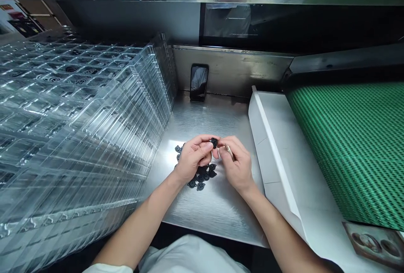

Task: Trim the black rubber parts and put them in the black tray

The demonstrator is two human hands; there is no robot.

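Between the thumb and fingers of my left hand (192, 158) is a small black plastic part (214, 142) with openings in its face. My right hand (237, 165) is closed around a slim metal-coloured tool (229, 152); its working end is hidden by the fingers. The fingertips of the two hands meet close to the black part. Under and beside my left hand, several similar black parts (200, 178) lie loosely piled on the steel work surface (221, 214). My left hand hides some of them.
Tall stacks of clear plastic trays (126, 109) stand at the left, the top ones holding black parts. A phone (199, 82) leans against the back metal wall. To the right are a white chute-like ledge (277, 151) and a green mesh conveyor belt (353, 138).
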